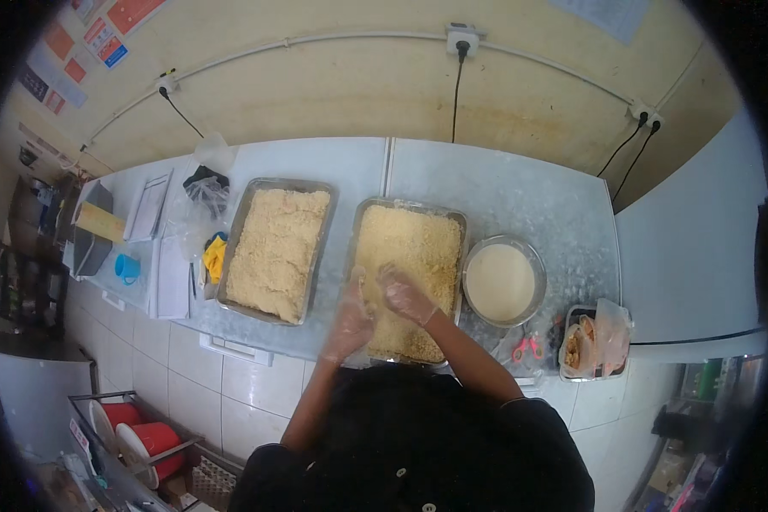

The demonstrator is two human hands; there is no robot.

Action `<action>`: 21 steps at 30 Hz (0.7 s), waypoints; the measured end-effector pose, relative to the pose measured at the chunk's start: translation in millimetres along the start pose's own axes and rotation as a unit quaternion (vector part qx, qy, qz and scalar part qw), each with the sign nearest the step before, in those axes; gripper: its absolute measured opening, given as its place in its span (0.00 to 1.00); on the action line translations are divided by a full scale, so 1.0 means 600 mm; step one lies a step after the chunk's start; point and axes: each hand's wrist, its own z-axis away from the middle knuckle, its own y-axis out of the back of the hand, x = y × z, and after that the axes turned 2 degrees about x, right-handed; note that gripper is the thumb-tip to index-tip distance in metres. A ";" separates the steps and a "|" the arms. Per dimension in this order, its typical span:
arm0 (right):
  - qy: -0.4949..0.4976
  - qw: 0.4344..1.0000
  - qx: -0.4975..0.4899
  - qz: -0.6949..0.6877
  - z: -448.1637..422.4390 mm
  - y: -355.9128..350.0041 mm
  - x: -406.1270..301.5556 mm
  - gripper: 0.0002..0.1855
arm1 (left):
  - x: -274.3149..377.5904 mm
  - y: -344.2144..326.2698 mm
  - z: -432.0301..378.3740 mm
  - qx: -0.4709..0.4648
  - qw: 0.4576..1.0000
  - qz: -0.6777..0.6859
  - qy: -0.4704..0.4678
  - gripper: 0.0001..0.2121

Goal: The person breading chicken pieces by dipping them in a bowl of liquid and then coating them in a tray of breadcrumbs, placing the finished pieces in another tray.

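Note:
Both my hands wear clear plastic gloves and are over a metal tray (466,233) filled with pale yellow crumbs. My left hand (352,323) is at the tray's left side, its fingers pointing away from me. My right hand (406,296) is bent over the crumbs near the middle; its fingertips are blurred, and whether they hold anything cannot be told. To the left lies a second metal tray (333,211), heaped with crumb-covered pieces. A round metal bowl (540,285) of creamy white liquid stands close to the right of the nearer tray.
Pink-handled scissors (527,350) lie on clear plastic below the bowl. At the right edge stands a container (579,379) with bagged food. Left of the trays are a yellow cloth (214,257), plastic bags (195,208), papers (173,278) and a blue cup (127,267).

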 end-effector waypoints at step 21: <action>-0.121 0.957 -0.185 0.189 -0.015 0.047 -0.077 0.22 | -0.050 -0.005 0.012 0.016 1.000 0.008 -0.001 0.32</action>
